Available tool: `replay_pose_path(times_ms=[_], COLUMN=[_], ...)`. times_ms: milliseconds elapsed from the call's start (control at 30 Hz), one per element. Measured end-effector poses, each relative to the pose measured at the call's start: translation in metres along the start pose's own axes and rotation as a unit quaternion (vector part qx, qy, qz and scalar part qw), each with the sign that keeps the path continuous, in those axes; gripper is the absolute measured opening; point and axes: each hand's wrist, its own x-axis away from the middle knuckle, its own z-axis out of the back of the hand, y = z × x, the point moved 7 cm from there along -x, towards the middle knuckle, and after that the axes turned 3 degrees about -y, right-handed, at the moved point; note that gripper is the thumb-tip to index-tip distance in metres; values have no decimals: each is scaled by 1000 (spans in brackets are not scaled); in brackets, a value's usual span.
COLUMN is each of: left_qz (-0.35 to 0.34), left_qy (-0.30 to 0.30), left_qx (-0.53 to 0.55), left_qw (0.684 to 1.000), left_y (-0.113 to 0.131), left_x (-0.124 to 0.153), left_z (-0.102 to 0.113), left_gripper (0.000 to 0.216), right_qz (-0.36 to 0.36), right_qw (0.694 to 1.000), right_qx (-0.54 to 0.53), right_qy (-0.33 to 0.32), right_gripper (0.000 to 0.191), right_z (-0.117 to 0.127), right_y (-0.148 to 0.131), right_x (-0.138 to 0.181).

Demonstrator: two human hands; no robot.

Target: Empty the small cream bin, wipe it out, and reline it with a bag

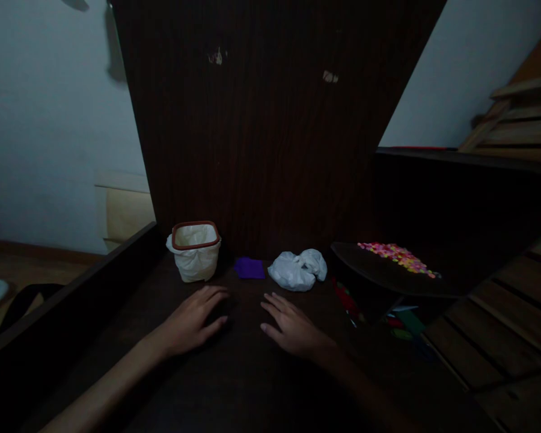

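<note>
My left hand (197, 322) lies palm down on the dark wooden desk (241, 385), fingers stretched out and thumb apart, holding nothing. Across a gap, my right hand (293, 328) rests the same way, also without anything in it. Just beyond the left hand stands a small bin (195, 235) with a brown rim and a white liner bag (196, 264). A flat purple piece (249, 268), perhaps cloth or paper, lies between and beyond the hands. Past the right hand sits a crumpled white plastic bag (297, 270); its contents are hidden.
A dark corner shelf (365, 264) at the right bears many small pink and yellow pieces (401, 257). Red and green items (408, 323) lie beneath it in shadow. A tall dark panel (261, 132) closes the back, and a raised edge (72, 288) runs along the left.
</note>
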Motion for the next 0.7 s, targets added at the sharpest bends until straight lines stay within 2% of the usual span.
replay_pose_path(times_ms=[100, 200, 400, 567, 700], left_qz=[2, -2, -35, -22, -27], left_qy=[-76, -109, -89, -137, -142], left_qx=[-7, -7, 17, -20, -42], left_qw=[997, 994, 995, 990, 989], left_y=[-8, -15, -12, -11, -11], left_x=[1, 4, 9, 10, 10], left_z=[-38, -58, -56, -63, -65], left_gripper=[57, 67, 68, 68, 69], right_qz=[15, 31, 57, 74, 72], right_qw=[1000, 999, 997, 997, 996], right_qx=[-7, 2, 4, 14, 30], right_qy=[-23, 10, 45, 36, 35], right_gripper=[65, 64, 62, 61, 61], right_z=[-20, -32, -41, -41, -41], right_y=[1, 5, 10, 10, 10], right_x=[-1, -3, -4, -3, -2])
